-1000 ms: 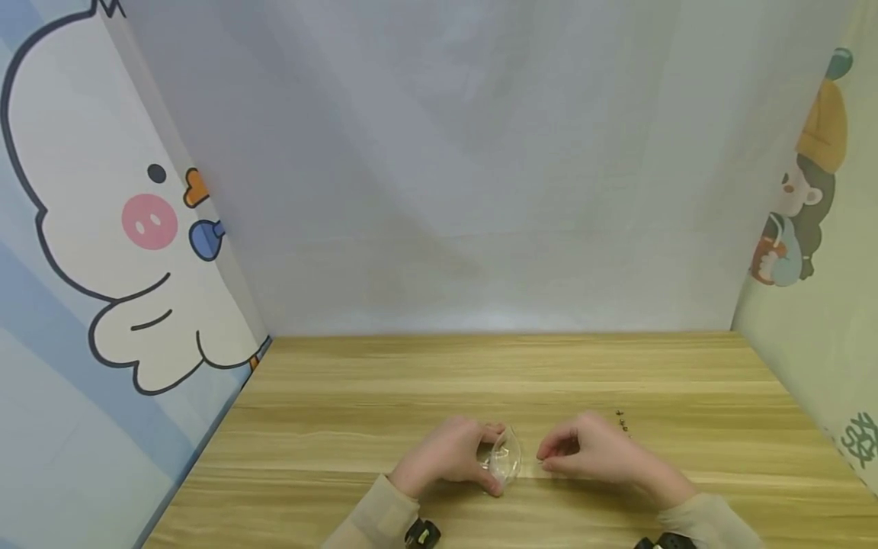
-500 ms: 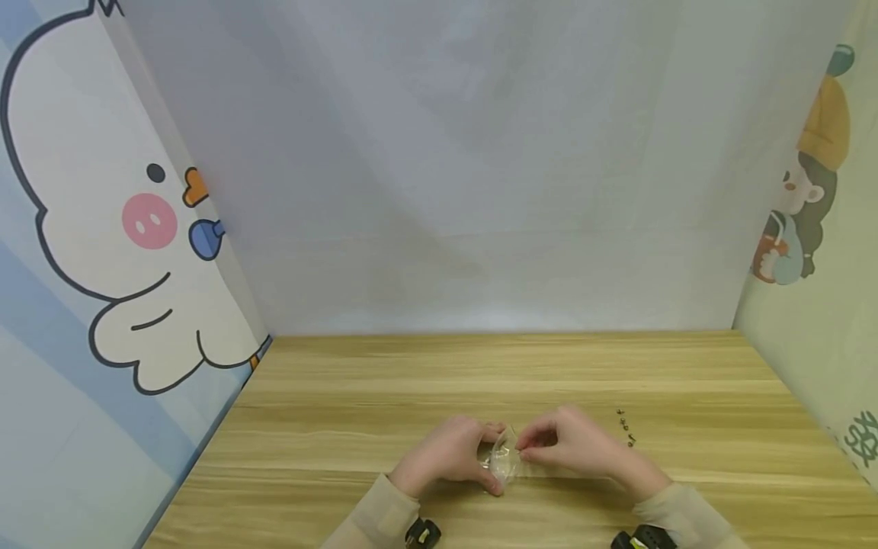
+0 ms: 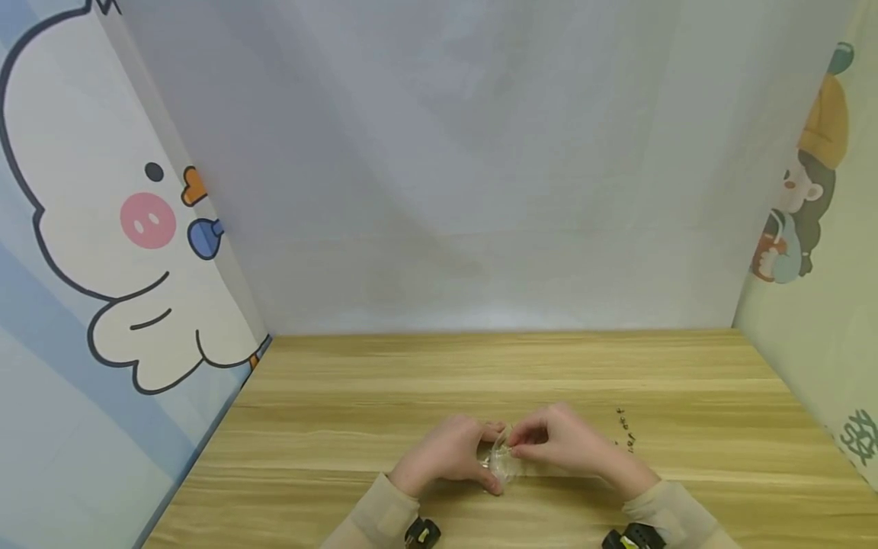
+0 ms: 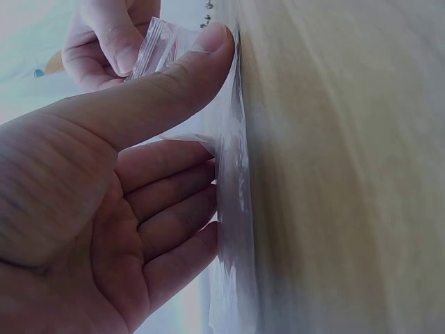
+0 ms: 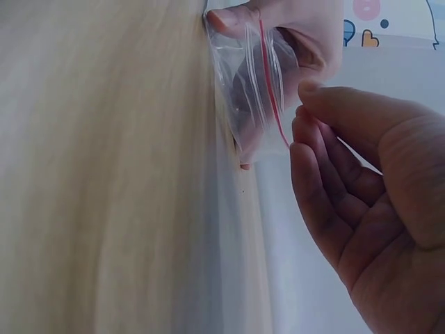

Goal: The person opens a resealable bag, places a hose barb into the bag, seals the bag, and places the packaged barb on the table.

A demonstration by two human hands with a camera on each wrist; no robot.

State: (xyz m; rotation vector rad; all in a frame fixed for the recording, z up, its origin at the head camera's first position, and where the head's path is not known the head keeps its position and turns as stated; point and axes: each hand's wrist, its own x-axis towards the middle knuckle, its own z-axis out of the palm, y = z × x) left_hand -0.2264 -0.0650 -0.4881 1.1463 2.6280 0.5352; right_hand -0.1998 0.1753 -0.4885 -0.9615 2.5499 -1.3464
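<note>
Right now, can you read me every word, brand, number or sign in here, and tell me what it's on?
No text can be read for certain.
Green marking on the right-hand wall: could be a sign or just a drawing; I cannot tell.
Black wrist devices: any lettering is too small to read.
Clear bag: a red line, no lettering visible.
Tiny dark pieces: too small to tell.

A left hand (image 3: 449, 457) grips clear plastic (image 3: 504, 465) — right hand (image 3: 568, 442) at its edge — small dark pieces (image 3: 623, 420) nearby.
</note>
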